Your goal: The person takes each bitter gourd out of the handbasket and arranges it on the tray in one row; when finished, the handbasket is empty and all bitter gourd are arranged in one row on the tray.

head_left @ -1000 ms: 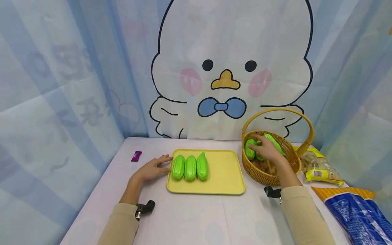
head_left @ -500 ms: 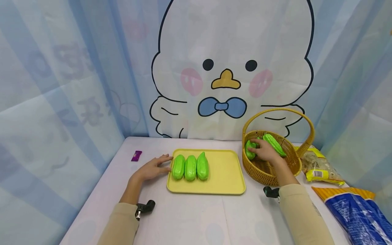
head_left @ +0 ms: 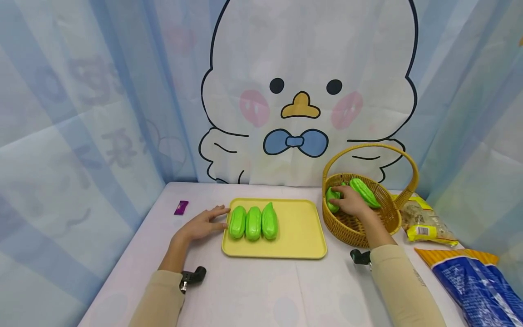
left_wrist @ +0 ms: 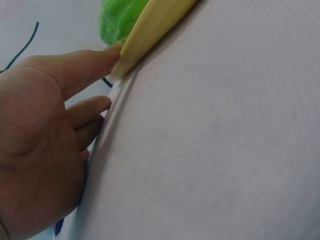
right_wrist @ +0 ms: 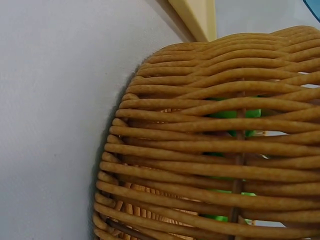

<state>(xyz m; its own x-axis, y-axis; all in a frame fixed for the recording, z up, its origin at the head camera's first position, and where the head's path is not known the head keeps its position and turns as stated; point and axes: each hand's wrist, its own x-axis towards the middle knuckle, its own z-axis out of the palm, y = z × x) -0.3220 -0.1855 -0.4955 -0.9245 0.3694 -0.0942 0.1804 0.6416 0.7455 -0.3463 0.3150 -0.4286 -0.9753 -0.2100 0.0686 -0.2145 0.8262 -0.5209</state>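
Three green bitter melons (head_left: 253, 223) lie side by side on the left part of a yellow tray (head_left: 300, 231). My left hand (head_left: 203, 225) is at the tray's left edge. In the left wrist view its thumb touches the tray rim, and its fingers are extended. Inside a wicker basket (head_left: 347, 234) at the right, my right hand (head_left: 352, 200) grips the leftmost bitter melon (head_left: 332, 206). Another bitter melon (head_left: 365, 193) lies behind the hand, and a bit of green shows between them. In the right wrist view the basket wall (right_wrist: 215, 150) hides the right hand.
The basket's tall handle (head_left: 369, 146) arches over the right hand. A yellow and clear food bag (head_left: 429, 222) and a blue and orange bag (head_left: 470, 281) lie to the right. A small purple packet (head_left: 181, 207) sits at the left. A printed curtain (head_left: 294, 45) stands behind.
The right hand has lowered further into the basket, and its fingers have closed on the leftmost bitter melon. The left hand and the tray have stayed in place.
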